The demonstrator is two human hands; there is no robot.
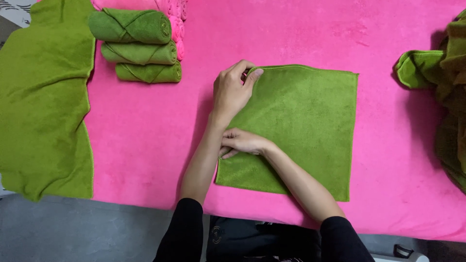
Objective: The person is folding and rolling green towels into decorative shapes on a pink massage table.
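Note:
A square green towel (306, 126) lies flat on the pink cloth-covered table (145, 136). My left hand (234, 90) pinches the towel's far left corner between thumb and fingers. Crossing under my left forearm, my right hand (241, 142) rests with its fingers closed on the towel's left edge, nearer to me. Both forearms come up from the bottom of the view in black sleeves.
Three rolled green towels (138, 46) are stacked at the far left beside rolled pink ones (177, 24). A large green cloth (43, 102) hangs over the table's left edge. A heap of loose green towels (444, 87) sits at the right edge. The grey floor (73, 233) shows below.

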